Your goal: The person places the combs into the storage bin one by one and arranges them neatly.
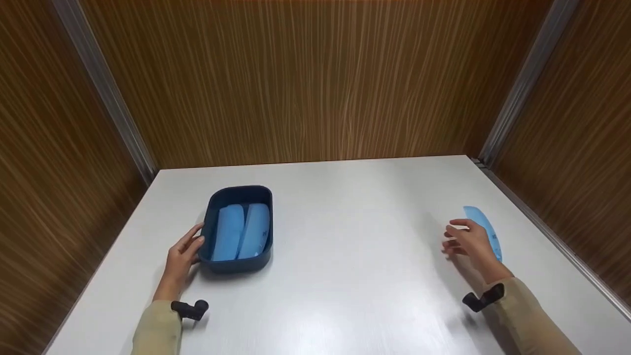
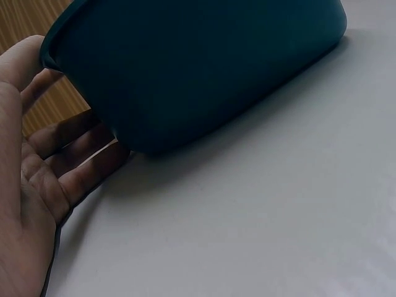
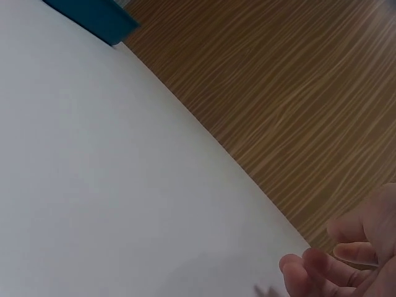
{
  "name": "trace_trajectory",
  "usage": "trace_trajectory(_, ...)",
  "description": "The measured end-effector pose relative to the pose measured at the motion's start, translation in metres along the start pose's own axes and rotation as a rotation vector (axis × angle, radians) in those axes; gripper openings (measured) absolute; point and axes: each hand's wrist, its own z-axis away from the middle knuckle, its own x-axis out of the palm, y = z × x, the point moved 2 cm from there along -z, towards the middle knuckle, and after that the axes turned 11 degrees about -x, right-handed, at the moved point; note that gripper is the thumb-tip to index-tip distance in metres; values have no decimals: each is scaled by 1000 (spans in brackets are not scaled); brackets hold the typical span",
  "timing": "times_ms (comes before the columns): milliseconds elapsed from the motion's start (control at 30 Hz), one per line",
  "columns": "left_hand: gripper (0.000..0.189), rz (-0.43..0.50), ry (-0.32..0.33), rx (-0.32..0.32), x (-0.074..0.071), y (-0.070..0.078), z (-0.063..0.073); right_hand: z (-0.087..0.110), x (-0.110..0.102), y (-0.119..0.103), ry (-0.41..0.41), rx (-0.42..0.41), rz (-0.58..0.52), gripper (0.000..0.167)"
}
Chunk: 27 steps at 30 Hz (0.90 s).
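My left hand (image 1: 183, 255) rests at the left side of a dark blue open bin (image 1: 236, 266), its thumb at the rim and its fingers against the outer wall. In the left wrist view, fingertips touch the lower corner of the bin (image 2: 204, 68). Two long light-blue pieces with rounded edges, a left one (image 1: 229, 231) and a right one (image 1: 255, 230), lie side by side inside. Far to the right, my right hand (image 1: 472, 245) hovers with loosely bent fingers and holds nothing. A similar curved light-blue piece (image 1: 482, 222) with small dark marks lies partly hidden behind it.
The white table (image 1: 345, 236) has wood-grain panels on the left, back (image 1: 315, 84) and right. Metal profiles (image 1: 522, 74) run along the corners. Each wrist carries a black mount, one on the left (image 1: 190, 309) and one on the right (image 1: 483, 298).
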Motion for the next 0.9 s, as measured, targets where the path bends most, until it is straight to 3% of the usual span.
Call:
trace_trajectory(300, 54, -12, 12, -16, 0, -2, -1, -3, -36, 0, 27, 1, 93, 56)
trace_trajectory(467, 54, -35, 7, 3, 1, -1, -2, -5, -51, 5, 91, 35, 154, 57)
trace_trajectory(733, 52, -43, 16, 16, 1, -2, -1, -9, -66, 15, 112, 73, 247, 67)
trace_trajectory(900, 52, -37, 6, -9, 1, 6, 5, -15, -68, 20, 111, 63, 348, 69)
